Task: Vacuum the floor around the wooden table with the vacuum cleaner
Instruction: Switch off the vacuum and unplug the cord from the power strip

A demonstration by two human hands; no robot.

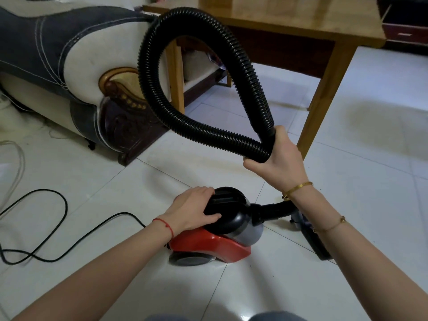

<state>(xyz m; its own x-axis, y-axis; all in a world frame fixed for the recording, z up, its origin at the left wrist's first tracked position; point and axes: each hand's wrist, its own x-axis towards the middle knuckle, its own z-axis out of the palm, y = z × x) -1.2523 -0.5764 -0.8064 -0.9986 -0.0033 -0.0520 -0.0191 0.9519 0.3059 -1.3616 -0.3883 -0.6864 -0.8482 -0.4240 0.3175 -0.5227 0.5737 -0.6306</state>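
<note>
Low in the middle of the frame, the left hand [193, 208] lies over the black domed top of the vacuum cleaner [215, 230], thumb and fingers curled round its handle, likely to steady the glossy red body on the white tiled floor [370, 181]. Right of centre, the right hand [276, 156] has its grip wrapped round both ends of the ribbed black hose [152, 93], lifting its loop off the floor. A thin black cord [58, 228] trails at lower left. Beyond, the wooden counter [301, 19] stands at upper right, a padded sofa [58, 54] at upper left.
</note>
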